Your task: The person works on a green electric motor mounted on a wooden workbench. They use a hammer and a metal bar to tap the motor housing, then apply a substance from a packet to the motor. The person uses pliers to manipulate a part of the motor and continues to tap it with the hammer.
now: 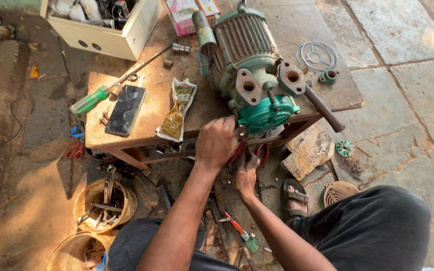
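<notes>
— Where are your hands?

— My left hand [217, 143] is up against the front edge of the low wooden table [151, 103], knuckles toward me, fingers curled in against the bottom of the green pump [257, 75]. My right hand [247, 175] sits just below it, closed round a slim dark tool [244, 145] that points up at the pump's underside. What the left fingers actually grip, I cannot tell; they are hidden behind the hand.

— And the pump?

— It lies on the table's right half, nose overhanging the front edge. The rear body is ribbed, pale green metal, grimy and worn. The front cover [267, 113] is a brighter teal, round and cast. Two rusty brown flanges [248, 86] face up, each with a round bore. A dark metal rod [322, 108] sticks out to the right.

— What else is about?

— Red-handled pliers [263, 150] hang just by my hands under the table edge. On the tabletop, a crumpled foil packet [177, 108], a black phone [125, 109], and a long screwdriver with a green handle [91, 100]. A white box [104, 32] of bits sits at the far corner, a wire ring [316, 55] to the right of the pump. On the stone floor, a yellow bucket [101, 203] of spanners to my left, a small green-and-red tool [242, 232] between my knees, and my sandalled foot [296, 196].
</notes>
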